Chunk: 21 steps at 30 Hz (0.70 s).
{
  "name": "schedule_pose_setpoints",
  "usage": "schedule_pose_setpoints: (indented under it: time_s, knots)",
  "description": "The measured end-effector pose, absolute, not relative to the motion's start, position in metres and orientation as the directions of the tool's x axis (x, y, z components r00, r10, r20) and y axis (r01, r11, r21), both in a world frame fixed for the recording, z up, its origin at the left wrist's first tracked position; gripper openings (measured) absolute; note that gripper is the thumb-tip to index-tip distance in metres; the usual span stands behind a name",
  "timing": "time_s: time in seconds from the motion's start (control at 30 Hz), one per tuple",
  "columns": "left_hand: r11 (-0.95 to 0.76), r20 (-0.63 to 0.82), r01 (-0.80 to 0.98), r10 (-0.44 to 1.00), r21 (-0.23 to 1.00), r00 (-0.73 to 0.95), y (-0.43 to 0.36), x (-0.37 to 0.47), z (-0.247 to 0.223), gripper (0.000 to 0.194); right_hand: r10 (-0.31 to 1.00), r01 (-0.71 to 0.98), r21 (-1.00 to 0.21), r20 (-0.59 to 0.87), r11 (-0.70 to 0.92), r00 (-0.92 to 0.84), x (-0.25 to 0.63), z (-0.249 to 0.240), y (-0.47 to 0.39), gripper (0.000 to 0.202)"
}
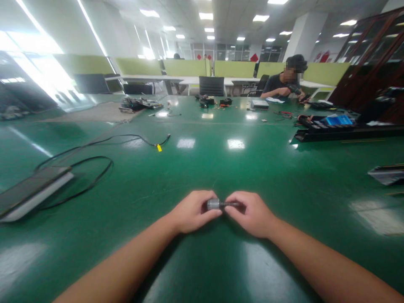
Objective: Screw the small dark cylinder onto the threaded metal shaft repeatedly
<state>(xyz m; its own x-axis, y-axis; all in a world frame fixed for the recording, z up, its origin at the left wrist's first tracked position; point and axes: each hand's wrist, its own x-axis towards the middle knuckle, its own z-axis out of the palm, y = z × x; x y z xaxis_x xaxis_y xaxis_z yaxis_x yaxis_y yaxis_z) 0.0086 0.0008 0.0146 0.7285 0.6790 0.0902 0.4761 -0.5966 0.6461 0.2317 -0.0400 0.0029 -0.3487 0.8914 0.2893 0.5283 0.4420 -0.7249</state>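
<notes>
My left hand (193, 212) wraps grey cylinder (213, 204); right hand (254, 214) pinches slim dark shaft (231, 204) (one end each, probably for steadiness), over green tabletop (202, 168).

Opens past a green counter (176, 170) onto yellow-green partitions (235, 69), a black chair (211, 86) and 1 white pillar (301, 35), lit by ceiling lights (206, 16) and bright left-hand windows (34, 42), with a reddish cabinet (360, 50) at right.

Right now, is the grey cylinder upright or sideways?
Sideways: the left hand holds the grey cylinder, the dark rod at its end running across to the right hand.
</notes>
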Motion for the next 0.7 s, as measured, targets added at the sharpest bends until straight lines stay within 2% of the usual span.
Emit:
schedule_pose_setpoints:
  time_s: [0.7]
  knots:
    - [-0.571, 0.082, 0.498, 0.706, 0.653, 0.703, 0.0001, 0.0087, 0.0165, 0.029, 0.908, 0.549, -0.725, 0.289, 0.415, -0.304, 0.2315, 0.0027, -0.0405, 0.008]
